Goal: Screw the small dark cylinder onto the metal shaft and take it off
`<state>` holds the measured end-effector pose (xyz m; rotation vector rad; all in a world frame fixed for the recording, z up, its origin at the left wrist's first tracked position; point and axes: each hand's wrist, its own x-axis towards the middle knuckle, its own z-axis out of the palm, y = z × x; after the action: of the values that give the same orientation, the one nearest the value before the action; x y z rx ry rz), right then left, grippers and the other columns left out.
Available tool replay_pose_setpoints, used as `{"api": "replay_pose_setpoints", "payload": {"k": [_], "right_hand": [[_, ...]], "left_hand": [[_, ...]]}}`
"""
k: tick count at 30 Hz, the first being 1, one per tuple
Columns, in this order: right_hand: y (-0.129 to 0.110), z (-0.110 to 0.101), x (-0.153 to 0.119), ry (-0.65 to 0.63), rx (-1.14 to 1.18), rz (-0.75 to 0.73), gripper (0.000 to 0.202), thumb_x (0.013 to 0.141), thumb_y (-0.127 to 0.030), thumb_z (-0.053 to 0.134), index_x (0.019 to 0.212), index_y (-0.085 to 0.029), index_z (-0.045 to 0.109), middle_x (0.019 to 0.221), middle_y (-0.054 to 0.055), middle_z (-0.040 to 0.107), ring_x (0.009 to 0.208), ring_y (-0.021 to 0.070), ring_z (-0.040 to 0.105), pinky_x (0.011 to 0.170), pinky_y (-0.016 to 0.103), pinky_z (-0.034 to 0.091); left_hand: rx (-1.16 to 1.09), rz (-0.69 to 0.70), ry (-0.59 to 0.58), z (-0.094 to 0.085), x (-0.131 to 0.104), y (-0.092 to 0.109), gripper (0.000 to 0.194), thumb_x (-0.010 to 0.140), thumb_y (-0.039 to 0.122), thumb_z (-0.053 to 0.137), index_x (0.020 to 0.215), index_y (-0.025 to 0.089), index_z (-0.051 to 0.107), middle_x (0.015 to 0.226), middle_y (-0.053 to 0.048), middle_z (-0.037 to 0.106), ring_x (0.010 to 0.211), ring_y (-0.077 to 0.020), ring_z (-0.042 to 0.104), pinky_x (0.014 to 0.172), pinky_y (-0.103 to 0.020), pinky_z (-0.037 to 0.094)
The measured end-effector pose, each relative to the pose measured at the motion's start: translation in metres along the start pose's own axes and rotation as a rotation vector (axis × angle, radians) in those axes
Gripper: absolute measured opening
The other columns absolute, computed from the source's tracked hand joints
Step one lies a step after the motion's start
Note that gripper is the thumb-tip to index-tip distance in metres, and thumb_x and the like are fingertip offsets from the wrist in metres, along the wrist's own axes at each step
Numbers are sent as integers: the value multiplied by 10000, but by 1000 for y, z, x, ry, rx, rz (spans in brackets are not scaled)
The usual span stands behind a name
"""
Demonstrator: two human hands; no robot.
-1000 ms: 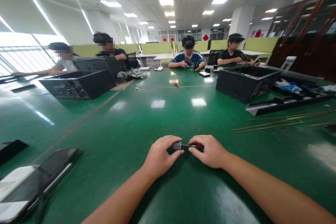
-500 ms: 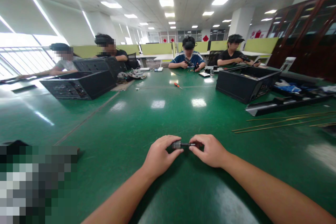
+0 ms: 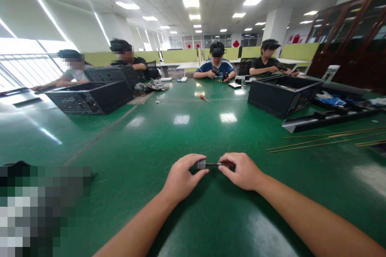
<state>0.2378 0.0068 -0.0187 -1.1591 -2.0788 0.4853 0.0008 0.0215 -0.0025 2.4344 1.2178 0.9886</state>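
Note:
My left hand is closed around a short metal cylinder, thumb and fingertips on either side of it. From the cylinder a thin dark shaft runs to the right. My right hand pinches the far end of this shaft between thumb and fingers. A dark brownish part shows inside the curl of the right hand, mostly hidden. Both hands are just above or on the green table; I cannot tell which.
An orange screwdriver lies ahead. Black computer cases stand left and right. Thin brass-coloured rods and a long metal rail lie at right. Several people sit across the table. A blurred-out patch covers the lower left.
My hands have drawn slightly apart, the left a little to the left and the right a little to the right. More of the shaft shows between them.

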Motion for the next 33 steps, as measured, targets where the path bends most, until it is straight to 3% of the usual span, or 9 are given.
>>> {"api": "replay_pose_setpoints", "payload": {"k": [33], "right_hand": [[3,-3,0,8,-18,-6,94,867,-243,630,926,-203,691,768,16,699,680,158,631,671,268,457]], "left_hand": [[-23,-2,-1,-4,2,2,279,795,268,738,1067,235,685,1020,-37,733,960,-198,685,908,-348,543]]}}
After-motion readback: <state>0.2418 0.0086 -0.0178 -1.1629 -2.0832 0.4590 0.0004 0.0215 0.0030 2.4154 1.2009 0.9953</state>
